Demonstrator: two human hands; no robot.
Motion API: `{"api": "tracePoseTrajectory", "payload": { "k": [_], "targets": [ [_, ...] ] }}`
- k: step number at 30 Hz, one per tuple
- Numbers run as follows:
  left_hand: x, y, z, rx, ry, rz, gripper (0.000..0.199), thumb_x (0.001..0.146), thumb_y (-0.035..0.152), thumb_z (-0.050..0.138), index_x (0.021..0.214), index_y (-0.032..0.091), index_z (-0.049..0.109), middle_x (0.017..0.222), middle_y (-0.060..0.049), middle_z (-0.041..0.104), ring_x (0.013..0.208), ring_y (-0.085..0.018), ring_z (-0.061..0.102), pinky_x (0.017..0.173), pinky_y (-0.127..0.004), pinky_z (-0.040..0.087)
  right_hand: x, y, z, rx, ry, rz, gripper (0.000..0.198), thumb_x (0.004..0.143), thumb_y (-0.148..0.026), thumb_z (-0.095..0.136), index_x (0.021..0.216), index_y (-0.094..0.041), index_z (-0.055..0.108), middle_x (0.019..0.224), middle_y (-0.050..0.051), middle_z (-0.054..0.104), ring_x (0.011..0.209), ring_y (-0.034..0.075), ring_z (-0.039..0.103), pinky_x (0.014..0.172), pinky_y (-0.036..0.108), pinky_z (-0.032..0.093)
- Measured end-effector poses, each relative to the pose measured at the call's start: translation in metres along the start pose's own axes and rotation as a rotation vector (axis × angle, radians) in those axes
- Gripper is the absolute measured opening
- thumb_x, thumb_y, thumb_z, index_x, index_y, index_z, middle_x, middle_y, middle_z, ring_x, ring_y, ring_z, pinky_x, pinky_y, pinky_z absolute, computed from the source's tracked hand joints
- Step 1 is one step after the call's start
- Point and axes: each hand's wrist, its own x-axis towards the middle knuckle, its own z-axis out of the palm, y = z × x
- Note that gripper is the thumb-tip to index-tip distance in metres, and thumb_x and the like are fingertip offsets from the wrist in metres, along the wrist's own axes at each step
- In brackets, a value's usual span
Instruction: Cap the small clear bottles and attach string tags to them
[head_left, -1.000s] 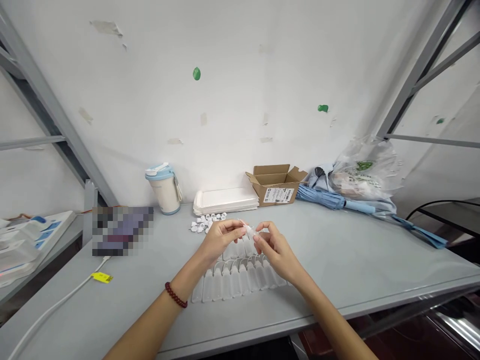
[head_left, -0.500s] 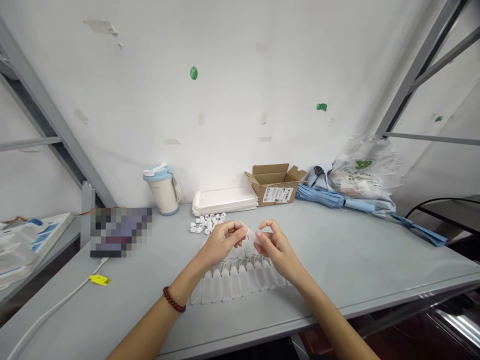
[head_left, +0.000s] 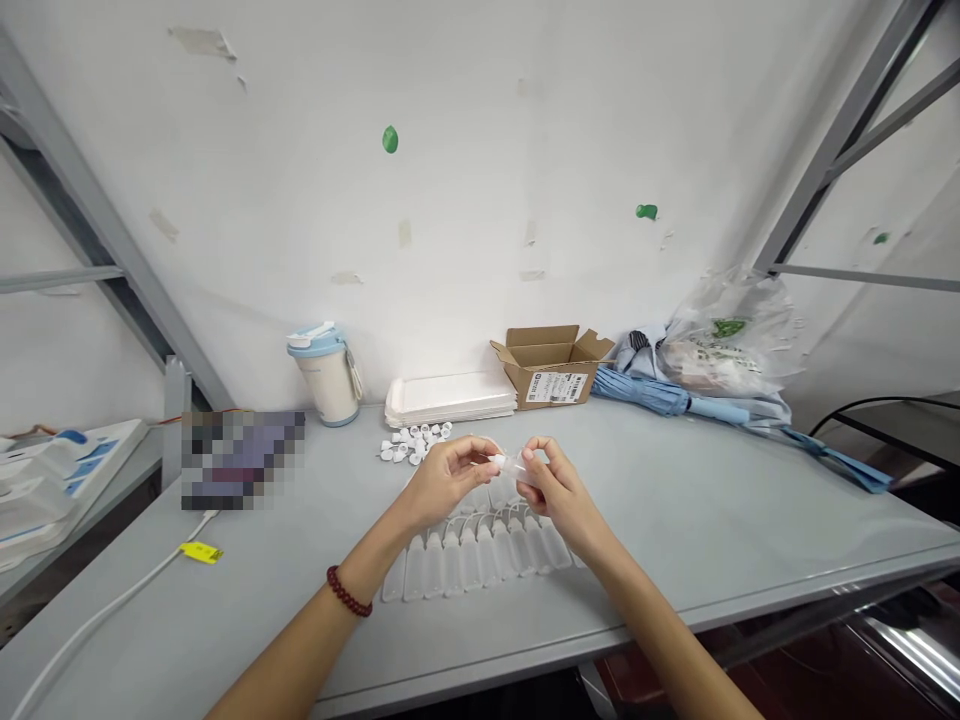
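Note:
In the head view my right hand (head_left: 556, 490) holds a small translucent plastic bottle (head_left: 516, 467) tilted sideways, its neck toward the left. At that neck my left hand (head_left: 450, 480) pinches a small white cap (head_left: 498, 461). Whether the cap is seated on the neck is too small to tell. Below both hands a row of translucent squeeze bottles (head_left: 469, 562) lies side by side, with thin curved strips at their necks. Several loose white caps (head_left: 414, 443) lie in a pile just beyond my left hand.
Behind the caps is a stack of white trays (head_left: 450, 398), beside an open cardboard box (head_left: 551, 375). A blue-lidded cup (head_left: 326, 380) stands to the left. A folded blue umbrella (head_left: 645, 390) and a plastic bag (head_left: 731, 345) lie at the right. A cable (head_left: 112, 610) crosses the left side.
Both hands have shifted slightly, and the bottle's neck and the white cap now show more clearly between them. The rest of the table looks the same.

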Motion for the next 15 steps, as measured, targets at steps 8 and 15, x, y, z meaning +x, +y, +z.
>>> {"api": "tracePoseTrajectory", "payload": {
  "k": [8,15],
  "targets": [
    [-0.0008,0.003,0.0017,-0.007,-0.019,-0.169,0.042,0.078,0.052,0.057,0.061,0.014,0.055,0.056,0.001,0.053,0.046,-0.01,0.053,0.048,-0.024,0.043,0.001,0.0064,0.0017,-0.058,0.007,-0.083,0.035,0.084,-0.056,0.043,0.087,-0.023,0.033,0.049,-0.011,0.027,0.043,0.006,0.022,0.041,0.018,0.016],
    [-0.0025,0.0035,-0.0017,0.101,-0.051,-0.043,0.022,0.077,0.034,0.062,0.09,0.016,0.064,0.071,-0.002,0.061,0.067,-0.014,0.057,0.065,-0.027,0.047,0.0015,0.0046,-0.0021,-0.02,-0.015,-0.014,0.035,0.083,-0.057,0.044,0.087,-0.023,0.033,0.049,-0.012,0.024,0.041,0.005,0.017,0.039,0.017,0.013]
  ]
}}
